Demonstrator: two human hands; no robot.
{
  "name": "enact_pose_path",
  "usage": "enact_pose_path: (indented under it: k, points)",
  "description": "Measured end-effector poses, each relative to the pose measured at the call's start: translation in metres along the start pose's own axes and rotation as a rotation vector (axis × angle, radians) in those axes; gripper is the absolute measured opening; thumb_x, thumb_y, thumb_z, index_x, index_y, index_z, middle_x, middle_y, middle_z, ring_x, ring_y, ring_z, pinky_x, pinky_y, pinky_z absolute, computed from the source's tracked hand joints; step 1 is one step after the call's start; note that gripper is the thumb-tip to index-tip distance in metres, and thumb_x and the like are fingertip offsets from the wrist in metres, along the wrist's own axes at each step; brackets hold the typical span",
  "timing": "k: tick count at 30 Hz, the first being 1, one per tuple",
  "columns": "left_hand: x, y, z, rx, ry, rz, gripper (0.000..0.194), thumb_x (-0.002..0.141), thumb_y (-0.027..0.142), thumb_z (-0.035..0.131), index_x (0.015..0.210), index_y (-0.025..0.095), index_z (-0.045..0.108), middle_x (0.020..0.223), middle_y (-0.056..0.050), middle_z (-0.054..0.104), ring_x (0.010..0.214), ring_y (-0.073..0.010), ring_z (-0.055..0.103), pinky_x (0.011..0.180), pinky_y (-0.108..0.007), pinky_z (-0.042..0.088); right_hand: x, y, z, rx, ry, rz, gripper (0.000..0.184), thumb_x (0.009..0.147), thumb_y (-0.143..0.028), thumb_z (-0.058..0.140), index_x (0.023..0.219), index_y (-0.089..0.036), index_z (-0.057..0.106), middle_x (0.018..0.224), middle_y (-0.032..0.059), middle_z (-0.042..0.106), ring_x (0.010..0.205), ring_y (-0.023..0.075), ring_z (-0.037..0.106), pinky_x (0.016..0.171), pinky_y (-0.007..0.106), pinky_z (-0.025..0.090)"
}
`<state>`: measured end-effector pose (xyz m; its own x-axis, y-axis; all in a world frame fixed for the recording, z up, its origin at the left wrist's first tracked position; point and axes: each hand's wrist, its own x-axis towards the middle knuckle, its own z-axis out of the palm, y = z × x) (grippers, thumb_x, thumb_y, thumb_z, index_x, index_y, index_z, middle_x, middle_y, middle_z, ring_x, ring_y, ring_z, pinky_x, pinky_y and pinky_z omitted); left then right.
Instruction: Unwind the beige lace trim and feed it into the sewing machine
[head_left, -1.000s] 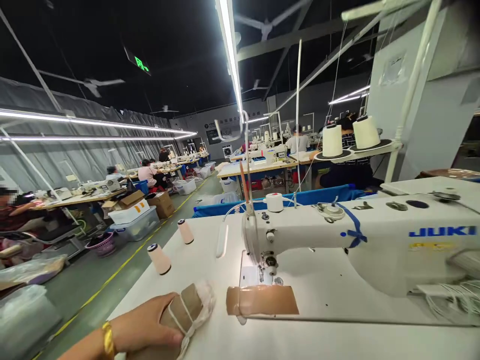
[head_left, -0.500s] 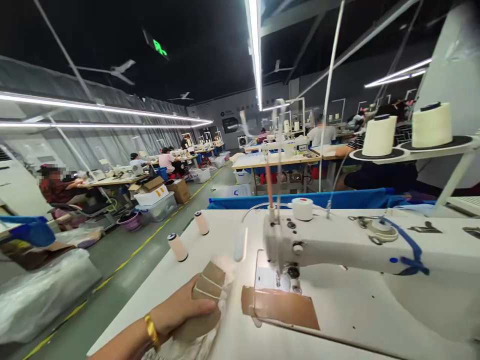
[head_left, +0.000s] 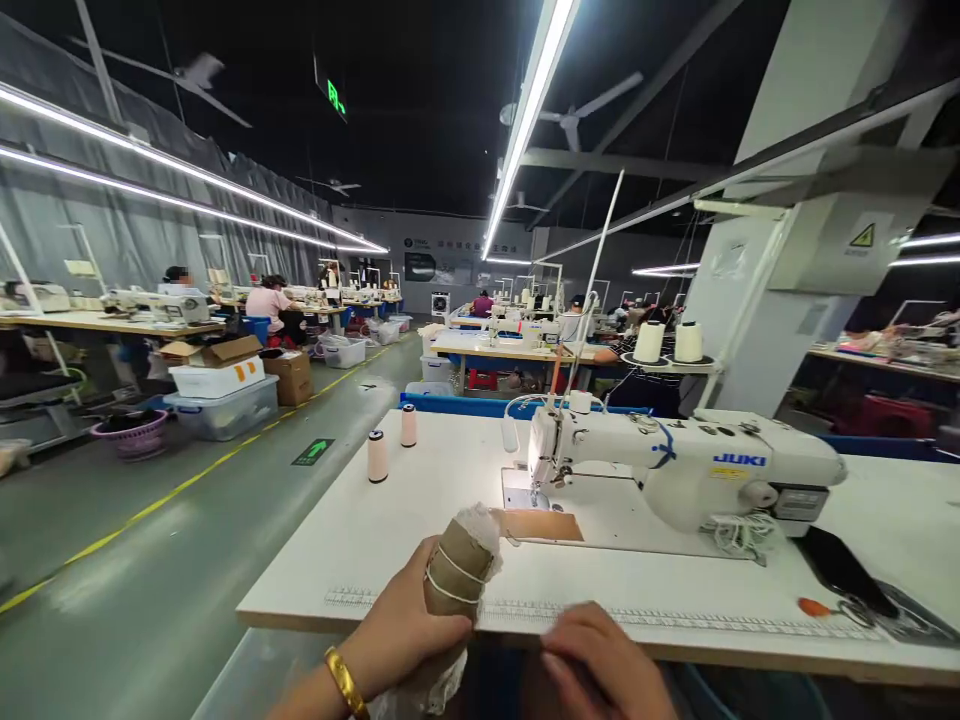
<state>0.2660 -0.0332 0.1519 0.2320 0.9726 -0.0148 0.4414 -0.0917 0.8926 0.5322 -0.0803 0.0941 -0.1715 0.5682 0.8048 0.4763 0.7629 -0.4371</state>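
A grey-brown roll (head_left: 452,578) is held in the lower middle of the frame by the left hand (head_left: 411,622), thumb and fingers closed around it; it is tilted above the near edge of the white table (head_left: 315,560), and pale cloth (head_left: 481,525) is seen along its right side. The binding appears done, as white cord (head_left: 460,565) is already wrapped round the roll; the setting down is not yet done, and the handling is judged to be midway. The right hand (head_left: 600,655) is held with curled fingers to the right of the roll, well apart from it (whether anything is gripped there cannot be told); the sewing machine (head_left: 664,480), right of centre, is touched by neither hand; two thread spools (head_left: 377,457) are left standing farther left.
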Motion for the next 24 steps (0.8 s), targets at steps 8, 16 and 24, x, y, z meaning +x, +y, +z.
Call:
enact_pose_path:
  k: [8, 16, 24]
  points:
    - [-0.034, 0.011, 0.007, 0.193, 0.048, 0.013, 0.057, 0.076, 0.033, 0.068, 0.132, 0.025, 0.054, 0.121, -0.006, 0.075, 0.108, -0.0324, 0.070, 0.089, -0.038, 0.050, 0.046, -0.037, 0.069, -0.138, -0.055, -0.126, 0.028, 0.093, -0.002, 0.047, 0.105, -0.024, 0.059, 0.092, 0.0057, 0.068, 0.080, 0.0213, 0.065, 0.066, 0.030, 0.056]
    - [-0.024, 0.009, 0.014, 0.168, 0.093, 0.008, 0.054, 0.075, 0.029, 0.067, 0.128, 0.025, 0.058, 0.124, -0.007, 0.073, 0.112, -0.0334, 0.068, 0.092, -0.037, 0.049, 0.043, -0.020, 0.077, -0.201, -0.090, -0.094, 0.041, 0.076, 0.008, 0.044, 0.099, -0.025, 0.050, 0.088, 0.0027, 0.060, 0.076, 0.0210, 0.058, 0.064, 0.029, 0.052]
    - [0.005, 0.000, 0.023, -0.097, -0.026, 0.052, 0.079, 0.068, 0.029, 0.080, 0.140, 0.024, 0.048, 0.126, -0.006, 0.073, 0.113, -0.0312, 0.069, 0.098, -0.036, 0.053, 0.053, -0.003, 0.083, -0.282, 0.023, -0.088, 0.041, 0.062, -0.002, 0.047, 0.093, -0.026, 0.039, 0.089, 0.0026, 0.051, 0.077, 0.0237, 0.050, 0.062, 0.033, 0.047]
